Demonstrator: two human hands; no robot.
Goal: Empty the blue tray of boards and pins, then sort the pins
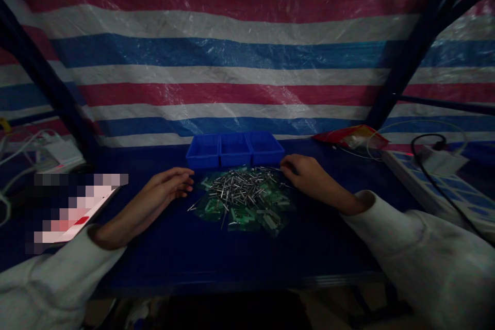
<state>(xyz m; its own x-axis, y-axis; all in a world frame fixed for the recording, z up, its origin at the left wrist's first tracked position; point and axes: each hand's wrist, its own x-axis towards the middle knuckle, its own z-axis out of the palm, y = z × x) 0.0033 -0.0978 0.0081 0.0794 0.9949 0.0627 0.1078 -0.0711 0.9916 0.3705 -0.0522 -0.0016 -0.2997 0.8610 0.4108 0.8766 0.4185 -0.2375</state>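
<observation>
A pile of thin silvery metal pieces (237,188) lies mid-table on and among small clear-green plastic packets (242,218). Just left of the pile is my left hand (168,185), its fingers apart and nothing in them. My right hand (303,172) rests at the pile's right edge with fingers curled down; its fingertips are near a few loose metal pieces, and whether they hold one is too small to tell. Behind the pile stand three blue bins (234,149) side by side, touching each other. Their visible insides show no contents.
On the dark blue table (247,263), a lit, partly pixelated screen (83,216) lies at left. White plugs and cables (62,149) are behind it. A red and yellow bag (351,136) sits back right, near a power strip (433,180) with cables. Striped sheeting (240,56) hangs behind.
</observation>
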